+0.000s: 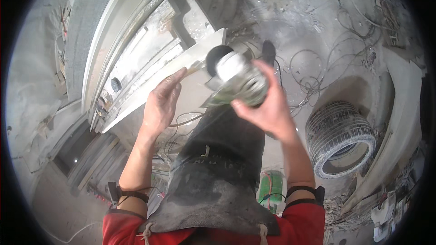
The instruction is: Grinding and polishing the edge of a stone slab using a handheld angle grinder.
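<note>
My right hand (268, 109) grips a motion-blurred handheld tool (245, 81) that looks like an angle grinder, with a black disc (217, 59), a white section and a grey-green body. The disc end points up and left, close to the edge of a long pale slab (200, 54). Whether disc and slab touch I cannot tell. On the left, my left hand (165, 100) is open and empty, its fingers stretched toward the slab's near edge. Both hands are above the dark, dusty apron (213, 163) I wear.
Curved pale panels (109, 22) stand at the left, beside a worktop with a dark round piece (116, 85). A dusty tyre stack (343, 140) sits at the right. Looped cables (309, 81) cross the floor ahead. Near my right elbow lies a green object (271, 188).
</note>
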`<state>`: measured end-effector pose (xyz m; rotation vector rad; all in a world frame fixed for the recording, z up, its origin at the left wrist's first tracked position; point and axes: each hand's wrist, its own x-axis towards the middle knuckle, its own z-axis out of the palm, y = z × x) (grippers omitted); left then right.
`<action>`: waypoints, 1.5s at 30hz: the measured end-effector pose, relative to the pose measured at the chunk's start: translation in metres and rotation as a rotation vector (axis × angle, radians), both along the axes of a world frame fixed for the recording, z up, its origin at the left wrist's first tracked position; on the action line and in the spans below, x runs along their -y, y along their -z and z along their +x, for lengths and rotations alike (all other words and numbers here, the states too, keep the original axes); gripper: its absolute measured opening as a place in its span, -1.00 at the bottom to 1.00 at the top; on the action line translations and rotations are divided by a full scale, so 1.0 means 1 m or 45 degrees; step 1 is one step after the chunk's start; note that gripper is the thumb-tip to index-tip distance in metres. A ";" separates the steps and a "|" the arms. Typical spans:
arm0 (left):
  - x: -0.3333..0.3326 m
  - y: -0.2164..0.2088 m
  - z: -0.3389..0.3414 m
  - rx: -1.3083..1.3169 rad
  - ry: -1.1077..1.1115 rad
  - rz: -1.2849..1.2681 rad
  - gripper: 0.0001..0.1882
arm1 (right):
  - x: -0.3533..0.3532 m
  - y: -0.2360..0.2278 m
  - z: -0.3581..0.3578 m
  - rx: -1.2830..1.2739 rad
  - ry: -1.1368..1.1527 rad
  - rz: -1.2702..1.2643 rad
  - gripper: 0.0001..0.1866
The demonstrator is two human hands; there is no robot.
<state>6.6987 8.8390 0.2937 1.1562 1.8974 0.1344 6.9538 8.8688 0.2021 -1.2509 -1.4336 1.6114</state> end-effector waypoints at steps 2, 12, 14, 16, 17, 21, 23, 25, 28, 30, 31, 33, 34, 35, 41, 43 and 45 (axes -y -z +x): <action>0.007 0.007 -0.010 0.050 -0.067 0.079 -0.63 | 0.012 -0.018 -0.019 0.206 -0.121 0.153 -0.02; -0.002 0.016 -0.002 0.017 0.007 0.105 -0.63 | -0.046 0.045 0.033 -0.606 0.022 -1.123 -0.27; -0.003 0.011 0.002 -0.004 0.016 0.082 -0.63 | -0.047 0.058 0.038 -0.549 -0.018 -1.247 -0.30; -0.002 0.009 0.000 -0.022 0.015 0.070 -0.63 | -0.046 0.049 0.034 -0.529 -0.013 -1.160 -0.30; -0.002 0.010 -0.003 -0.021 0.044 0.083 -0.63 | -0.042 0.036 0.031 -0.565 -0.017 -0.913 -0.28; 0.004 0.006 -0.013 -0.017 -0.025 0.086 -0.62 | 0.005 0.003 -0.014 -0.102 0.008 0.018 -0.10; 0.001 0.004 -0.013 0.007 -0.067 0.068 -0.62 | 0.018 -0.016 -0.028 0.244 -0.124 0.214 -0.05; 0.000 0.005 -0.012 0.024 -0.110 0.044 -0.62 | 0.025 -0.017 -0.033 0.393 -0.262 0.221 -0.04; 0.000 0.007 -0.009 0.028 -0.063 0.135 -0.63 | 0.015 -0.016 -0.023 0.191 -0.081 0.073 -0.01; -0.005 0.005 -0.005 0.038 -0.013 0.047 -0.62 | 0.003 0.016 -0.004 -0.119 0.041 -0.061 -0.09; -0.007 0.005 -0.004 0.039 -0.030 0.049 -0.62 | -0.011 0.021 0.004 -0.332 0.071 -0.328 -0.13; -0.009 0.003 -0.002 0.023 -0.018 0.042 -0.62 | -0.033 0.035 0.025 -0.595 0.052 -0.845 -0.23; -0.009 0.004 -0.001 0.026 -0.036 0.050 -0.62 | -0.039 0.047 0.037 -0.637 0.005 -1.088 -0.28; -0.008 0.004 -0.002 0.022 -0.003 0.079 -0.63 | -0.044 0.065 0.041 -0.663 -0.116 -1.128 -0.35; -0.001 0.002 -0.009 -0.020 0.052 0.218 -0.65 | -0.032 0.046 0.034 -0.617 -0.009 -0.977 -0.32; 0.005 0.005 -0.014 -0.013 0.062 0.241 -0.65 | -0.013 0.014 0.013 -0.426 0.009 -0.677 -0.14; 0.010 0.005 -0.019 0.025 -0.001 0.271 -0.65 | 0.025 0.004 -0.006 0.022 0.022 -0.209 -0.05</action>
